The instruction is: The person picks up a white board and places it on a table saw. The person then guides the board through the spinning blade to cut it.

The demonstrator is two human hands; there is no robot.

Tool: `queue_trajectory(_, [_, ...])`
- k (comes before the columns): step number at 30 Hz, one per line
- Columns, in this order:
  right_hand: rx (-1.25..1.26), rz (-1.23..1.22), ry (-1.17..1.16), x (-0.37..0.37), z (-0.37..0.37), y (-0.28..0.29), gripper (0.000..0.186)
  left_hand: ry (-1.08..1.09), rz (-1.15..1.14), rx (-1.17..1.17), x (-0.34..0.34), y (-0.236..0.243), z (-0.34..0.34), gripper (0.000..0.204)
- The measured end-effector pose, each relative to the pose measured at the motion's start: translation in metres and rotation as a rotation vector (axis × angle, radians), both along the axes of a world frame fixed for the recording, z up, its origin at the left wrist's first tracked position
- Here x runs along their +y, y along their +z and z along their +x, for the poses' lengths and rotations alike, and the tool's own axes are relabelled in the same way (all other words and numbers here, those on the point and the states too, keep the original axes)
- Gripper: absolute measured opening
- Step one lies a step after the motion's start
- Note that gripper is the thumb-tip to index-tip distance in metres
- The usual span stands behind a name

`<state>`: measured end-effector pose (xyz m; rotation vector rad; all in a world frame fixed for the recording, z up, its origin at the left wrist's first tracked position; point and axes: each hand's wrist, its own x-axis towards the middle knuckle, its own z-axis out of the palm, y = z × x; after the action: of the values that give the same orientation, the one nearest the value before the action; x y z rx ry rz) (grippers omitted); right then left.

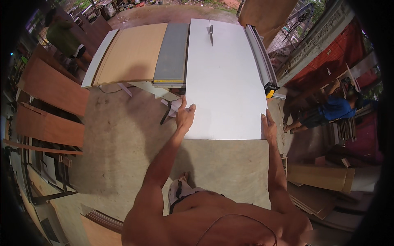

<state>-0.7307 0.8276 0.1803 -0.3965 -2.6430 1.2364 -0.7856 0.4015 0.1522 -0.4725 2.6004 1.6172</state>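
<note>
A large white board [223, 78] lies flat on a table saw [171, 57], its near end overhanging toward me. My left hand [184, 116] grips the board's near left corner, thumb on top. My right hand [269, 128] holds the near right corner, fingers laid along the edge. The saw blade [211, 33] stands up at the far end of the board, at a cut in it. A grey fence rail [259, 55] runs along the board's right side.
A tan sheet [131, 53] rests on the saw's left extension. Brown panels [51, 102] lean at the left. A person in a blue shirt [334, 108] crouches at the right by stacked boards [324, 180]. Concrete floor [119, 139] lies below.
</note>
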Motion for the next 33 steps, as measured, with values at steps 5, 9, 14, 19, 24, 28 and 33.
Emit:
queue_trajectory(5, [0.007,-0.007,-0.002,0.002,-0.008,-0.005,0.072,0.019,0.019,0.058,-0.001,-0.012,-0.009,0.080])
queue_trajectory(9, [-0.008,-0.011,0.005,0.002,-0.013,-0.004,0.072,0.009,0.025,-0.009,-0.001,-0.009,-0.015,0.080])
queue_trajectory(14, [-0.021,0.029,-0.004,0.000,-0.014,0.000,0.069,0.017,0.008,-0.010,0.000,-0.003,-0.016,0.079])
queue_trajectory(19, [-0.046,0.041,0.020,-0.004,-0.012,0.010,0.072,0.002,-0.026,-0.053,0.000,0.008,-0.016,0.079])
queue_trajectory(24, [-0.384,0.606,-0.048,-0.030,-0.016,0.029,0.085,0.015,-0.054,0.042,-0.004,-0.024,-0.024,0.080])
queue_trajectory(28, [-0.307,0.785,0.470,-0.089,0.002,0.050,0.105,-0.013,-0.038,-0.002,-0.001,0.003,-0.019,0.080])
queue_trajectory(33, [-0.357,0.909,0.707,-0.139,0.008,0.066,0.144,-0.035,-0.041,0.008,-0.001,0.008,-0.017,0.081])
